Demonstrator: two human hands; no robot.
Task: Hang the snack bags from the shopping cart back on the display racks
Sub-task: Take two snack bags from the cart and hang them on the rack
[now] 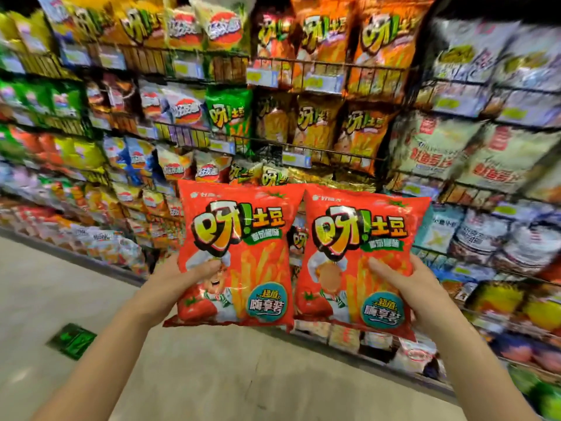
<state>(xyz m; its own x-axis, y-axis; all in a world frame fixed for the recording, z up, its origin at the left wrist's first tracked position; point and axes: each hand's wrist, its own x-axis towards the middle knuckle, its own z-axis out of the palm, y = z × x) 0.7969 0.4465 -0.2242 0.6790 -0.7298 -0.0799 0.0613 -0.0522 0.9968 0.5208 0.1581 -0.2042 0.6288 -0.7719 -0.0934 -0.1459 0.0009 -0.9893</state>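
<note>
1. At the far left, a green floor marking (71, 341) lay on the pale floor (212, 375), just beside the left forearm.
2. The left hand (173, 278) gripped the left red snack bag (236, 238) at its lower left edge. The thumb pressed on the printed front, and the fingers were hidden behind the bag.
3. That bag was held upright in the air in front of the display racks (334, 66) and hung on none of them.
4. The right red snack bag (364, 238), with the same print, was held upright just beside it. Their upper corners met, though I could not tell whether they overlapped.
5. The right hand (416, 287) gripped this second bag at its lower right edge, thumb on the front and fingers out of sight behind.
6. Behind both bags, the wire-fronted racks were packed with snacks. A green bag (229, 117) stood above the left red bag, orange bags (382, 41) filled the rack higher up, and blurred pale bags (485, 153) filled the far right.
</note>
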